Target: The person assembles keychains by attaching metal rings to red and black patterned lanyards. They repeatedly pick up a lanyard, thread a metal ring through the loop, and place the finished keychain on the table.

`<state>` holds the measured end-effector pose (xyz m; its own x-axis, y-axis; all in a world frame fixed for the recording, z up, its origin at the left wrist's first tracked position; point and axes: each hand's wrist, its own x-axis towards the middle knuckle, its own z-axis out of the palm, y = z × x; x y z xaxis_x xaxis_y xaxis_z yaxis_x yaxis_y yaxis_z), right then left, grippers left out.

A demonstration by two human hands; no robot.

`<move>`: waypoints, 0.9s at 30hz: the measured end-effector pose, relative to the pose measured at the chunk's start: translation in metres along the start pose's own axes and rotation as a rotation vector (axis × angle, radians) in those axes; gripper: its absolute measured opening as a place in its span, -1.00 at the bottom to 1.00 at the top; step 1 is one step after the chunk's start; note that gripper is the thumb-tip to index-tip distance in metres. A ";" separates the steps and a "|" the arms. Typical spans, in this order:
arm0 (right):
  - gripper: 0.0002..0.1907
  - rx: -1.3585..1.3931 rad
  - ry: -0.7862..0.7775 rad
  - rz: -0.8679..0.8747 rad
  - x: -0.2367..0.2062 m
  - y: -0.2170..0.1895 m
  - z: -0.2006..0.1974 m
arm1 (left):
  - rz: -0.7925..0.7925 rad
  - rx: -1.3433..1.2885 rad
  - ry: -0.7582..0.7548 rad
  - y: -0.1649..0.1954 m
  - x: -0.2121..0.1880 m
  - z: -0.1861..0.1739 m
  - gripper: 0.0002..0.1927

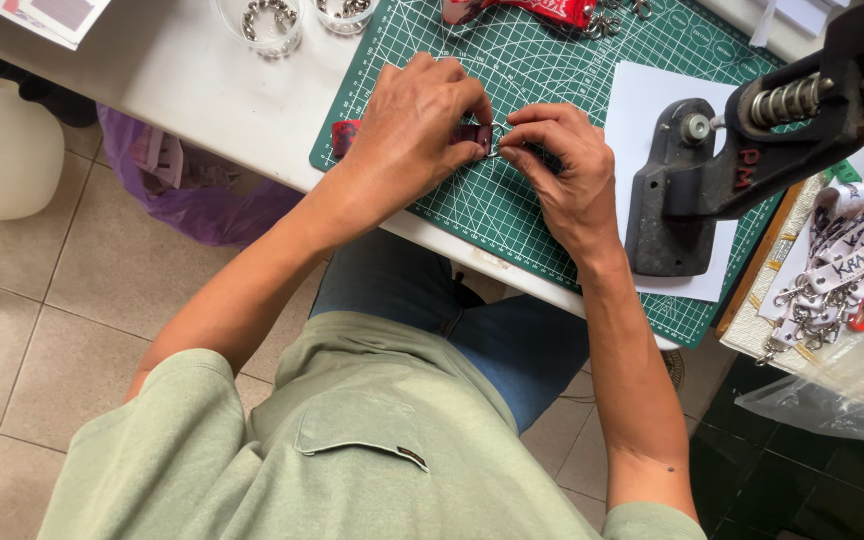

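Note:
My left hand [414,130] pinches a red and dark patterned lanyard strap [344,136] flat over the green cutting mat [542,70]. One end of the strap sticks out past my left wrist. My right hand [564,165] meets it fingertip to fingertip and holds a small metal clip [493,150] at the strap's other end. Both hands hover just above the mat near the table's front edge.
A black hand press [742,170] stands on white paper at the right. Two clear cups of metal parts [270,22] sit at the back left. A pile of white lanyards with clips [842,270] lies far right. Another red strap [532,10] lies at the back. A purple bag [187,190] hangs below the table.

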<state>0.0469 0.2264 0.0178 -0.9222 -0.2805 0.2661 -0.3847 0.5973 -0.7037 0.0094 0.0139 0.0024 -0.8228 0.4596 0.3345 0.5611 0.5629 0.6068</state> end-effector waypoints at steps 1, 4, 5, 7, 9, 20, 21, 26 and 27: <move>-0.90 0.007 -0.012 0.000 0.001 0.001 -0.001 | -0.006 -0.022 -0.006 0.001 0.000 0.000 -0.77; -0.90 0.005 -0.042 -0.015 0.001 0.002 0.000 | 0.006 -0.089 0.013 0.005 -0.002 0.000 -0.78; -0.90 -0.015 -0.042 -0.033 0.001 0.003 0.000 | 0.018 -0.112 0.026 0.006 -0.002 0.000 -0.79; -0.90 -0.036 -0.043 -0.066 0.001 0.002 0.000 | -0.001 -0.164 0.031 0.007 -0.002 0.002 -0.80; -0.90 -0.037 -0.041 -0.103 0.002 0.002 0.000 | -0.008 -0.229 0.045 0.007 -0.001 0.004 -0.82; -0.89 -0.056 -0.040 -0.062 0.000 0.001 -0.001 | -0.039 -0.357 0.092 0.006 -0.003 0.015 -0.77; -0.89 -0.049 -0.041 -0.071 0.001 0.002 -0.001 | -0.041 -0.363 0.094 0.006 -0.003 0.015 -0.77; -0.90 -0.030 -0.039 -0.070 0.001 0.006 0.001 | -0.050 -0.378 0.088 0.006 -0.005 0.016 -0.77; -0.90 -0.024 -0.035 -0.074 0.001 0.006 0.001 | -0.046 -0.385 0.086 0.007 -0.005 0.016 -0.77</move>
<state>0.0434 0.2290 0.0130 -0.8897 -0.3500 0.2933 -0.4526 0.5917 -0.6671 0.0184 0.0262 -0.0064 -0.8601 0.3713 0.3499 0.4619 0.2757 0.8430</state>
